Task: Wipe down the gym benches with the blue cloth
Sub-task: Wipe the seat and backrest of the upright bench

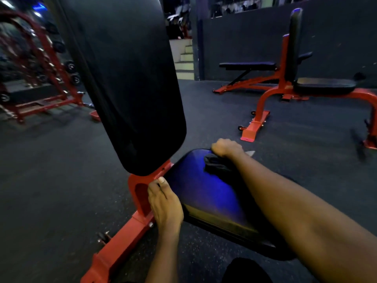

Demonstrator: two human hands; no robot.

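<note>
The cloth [216,163] is lying bunched and dark on the far part of the bench's seat pad [204,193], which is glowing blue under the light. Your right hand [226,147] is gripping it with fingers curled into a fist at the pad's far edge. Your left hand [165,203] is resting on the pad's left edge beside the red frame [140,193], fingers pressed together. The upright back pad [126,78] is rising just behind.
</note>
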